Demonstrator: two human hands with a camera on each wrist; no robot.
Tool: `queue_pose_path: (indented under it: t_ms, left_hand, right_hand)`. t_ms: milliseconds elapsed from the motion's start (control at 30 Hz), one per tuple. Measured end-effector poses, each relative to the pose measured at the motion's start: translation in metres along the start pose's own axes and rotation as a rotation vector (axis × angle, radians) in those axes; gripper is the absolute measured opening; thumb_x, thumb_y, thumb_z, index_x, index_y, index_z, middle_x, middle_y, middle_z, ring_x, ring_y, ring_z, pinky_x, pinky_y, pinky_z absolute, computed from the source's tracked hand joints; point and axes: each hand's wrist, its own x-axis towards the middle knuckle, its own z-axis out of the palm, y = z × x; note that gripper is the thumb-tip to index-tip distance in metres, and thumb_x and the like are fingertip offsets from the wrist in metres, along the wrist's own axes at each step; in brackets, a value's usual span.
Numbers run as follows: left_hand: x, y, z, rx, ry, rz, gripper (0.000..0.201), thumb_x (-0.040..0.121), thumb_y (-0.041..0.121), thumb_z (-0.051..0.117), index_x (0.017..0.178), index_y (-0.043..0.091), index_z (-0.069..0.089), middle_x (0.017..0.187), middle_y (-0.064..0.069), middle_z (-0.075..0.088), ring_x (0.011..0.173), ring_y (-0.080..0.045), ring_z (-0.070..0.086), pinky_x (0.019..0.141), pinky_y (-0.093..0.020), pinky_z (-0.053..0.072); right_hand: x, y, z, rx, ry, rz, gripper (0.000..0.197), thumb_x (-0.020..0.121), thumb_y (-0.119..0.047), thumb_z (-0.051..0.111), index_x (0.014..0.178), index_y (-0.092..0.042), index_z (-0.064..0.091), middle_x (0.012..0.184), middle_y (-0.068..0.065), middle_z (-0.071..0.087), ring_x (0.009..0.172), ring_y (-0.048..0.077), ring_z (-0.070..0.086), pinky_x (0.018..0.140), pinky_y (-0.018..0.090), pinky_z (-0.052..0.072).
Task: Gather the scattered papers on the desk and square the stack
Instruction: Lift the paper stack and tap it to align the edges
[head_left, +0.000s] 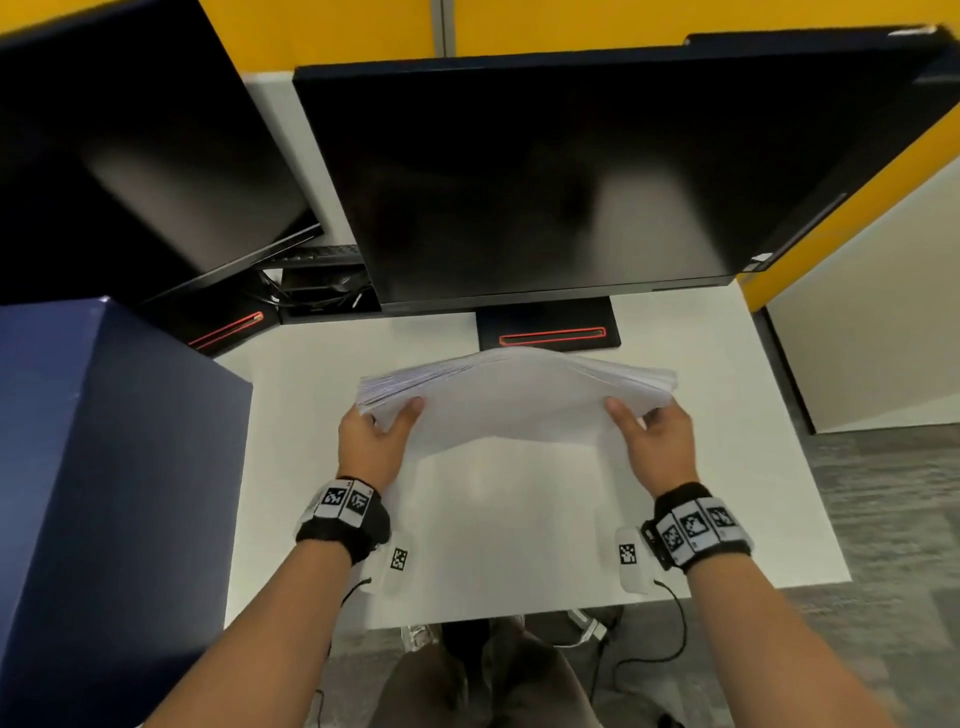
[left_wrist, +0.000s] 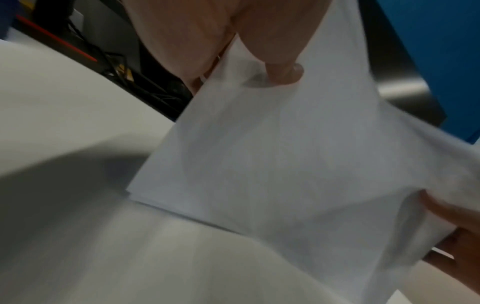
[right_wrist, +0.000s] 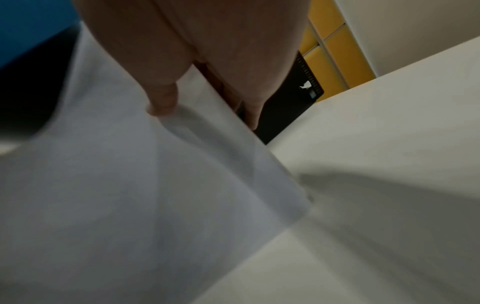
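So the white surface (head_left: 675, 493) is pretty boxed in: a big black monitor (head_left: 571, 171) sits dead ahead on a dark base with a red-outlined slot (head_left: 550, 335), and a second black monitor (head_left: 130, 156) angles in from the left with its own red-trimmed base (head_left: 228, 327) and a tangle of black cables (head_left: 317, 291) between the two. A tall dark blue box (head_left: 104, 467) crowds the left edge of the surface, and yellow partition panels (head_left: 322, 26) run along the back and down the right side. The thick stack of white paper sheets (head_left: 514, 400) is standing on its long bottom edge on the surface just in front of the middle monitor's base, top edges fanned a bit and bowed toward the monitor. The left hand (head_left: 371, 441) grips the stack's left side, thumb on the near face and fingers wrapped round behind; the left wrist view shows that thumb pressed flat on the paper. The right hand (head_left: 657, 441) does the same on the right side, thumb in front, fingers curled round the back edge. Both forearms reach in from below, roughly mirrored, each with a black wristband carrying square black-and-white marker tags (head_left: 343, 501), and thin black cables (head_left: 670, 623) hang off them
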Motion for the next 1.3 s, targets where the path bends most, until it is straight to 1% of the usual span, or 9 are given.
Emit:
queue_pose_path:
  t_ms: [67,167,267,433,767,900,1000,1133,1300]
  left_hand:
    - [0.001,0.004,0.004,-0.067,0.022,-0.004,0.04,0.084,0.028,0.075,0.089,-0.01,0.065,0.079,-0.024,0.067,0.068,-0.03,0.065,0.06,-0.03,0.053]
    - [-0.002,0.01,0.008,-0.194,-0.008,-0.013,0.034,0.086,0.021,0.076,0.116,0.016,0.061,0.104,0.007,0.069,0.094,0.007,0.065,0.081,-0.01,0.053]
    - [-0.004,0.01,0.014,-0.238,0.027,-0.071,0.034,0.083,0.022,0.078,0.113,0.019,0.061,0.102,0.011,0.068,0.096,-0.005,0.066,0.09,-0.021,0.052]
    - [-0.008,0.008,0.014,-0.395,0.114,-0.076,0.039,0.096,0.023,0.062,0.116,-0.01,0.058,0.094,-0.007,0.062,0.089,-0.022,0.059,0.091,-0.039,0.05]
    - [0.0,0.016,0.009,-0.621,0.216,-0.18,0.033,0.084,0.031,0.069,0.06,0.022,0.048,0.069,-0.003,0.046,0.072,-0.022,0.046,0.073,-0.036,0.039]
    - [0.003,0.008,0.007,-0.529,0.127,-0.049,0.01,0.094,0.023,0.063,0.086,0.021,0.059,0.082,0.0,0.057,0.083,-0.022,0.055,0.078,-0.033,0.047]
    - [0.009,-0.011,0.001,-0.276,-0.082,0.016,0.047,0.079,0.003,0.079,0.118,0.018,0.059,0.107,0.007,0.066,0.101,-0.01,0.065,0.084,-0.015,0.052]
    - [0.015,-0.005,0.001,-0.118,-0.054,-0.086,0.031,0.079,0.019,0.083,0.107,0.012,0.071,0.094,0.005,0.072,0.09,-0.011,0.07,0.078,-0.019,0.053]
    - [0.024,0.019,-0.023,-0.093,-0.074,0.163,0.02,0.079,0.009,0.081,0.09,0.024,0.073,0.083,0.017,0.071,0.077,0.009,0.069,0.073,-0.009,0.053]
  right_hand:
    - [-0.001,-0.003,0.005,0.051,0.001,-0.005,0.034,0.087,-0.029,0.076,0.116,-0.018,0.063,0.106,-0.005,0.07,0.101,0.013,0.069,0.086,0.028,0.057]
    - [-0.006,-0.015,0.011,0.212,0.007,0.021,0.046,0.085,-0.04,0.073,0.124,-0.02,0.059,0.114,-0.005,0.069,0.102,0.006,0.068,0.085,0.024,0.057]
    - [-0.007,-0.026,0.019,0.29,0.081,0.059,0.027,0.092,-0.039,0.064,0.114,-0.024,0.061,0.108,-0.008,0.068,0.095,0.001,0.066,0.088,0.029,0.055]
    - [-0.006,-0.031,0.023,0.408,0.155,0.094,0.024,0.092,-0.044,0.058,0.099,-0.022,0.063,0.092,-0.007,0.067,0.074,-0.004,0.065,0.072,0.018,0.051]
    - [-0.004,-0.04,0.02,0.452,0.244,0.121,0.038,0.096,-0.026,0.058,0.061,-0.026,0.045,0.061,-0.015,0.043,0.067,0.01,0.039,0.072,0.028,0.033]
    - [-0.001,-0.031,0.009,0.439,0.14,0.115,0.035,0.089,-0.05,0.051,0.088,-0.017,0.061,0.087,-0.001,0.057,0.085,0.016,0.055,0.081,0.03,0.043]
    - [-0.001,-0.015,-0.003,0.23,-0.099,0.01,0.037,0.086,-0.021,0.072,0.12,-0.014,0.058,0.105,-0.007,0.066,0.093,0.001,0.066,0.075,0.014,0.052]
    - [0.0,-0.014,0.0,0.07,-0.063,0.045,0.029,0.079,-0.007,0.082,0.103,-0.018,0.07,0.093,-0.01,0.071,0.086,-0.004,0.071,0.079,0.024,0.059]
    - [0.003,-0.046,-0.017,0.085,0.041,-0.107,0.023,0.078,-0.009,0.083,0.081,-0.028,0.071,0.079,-0.01,0.073,0.069,0.0,0.068,0.076,0.026,0.056]
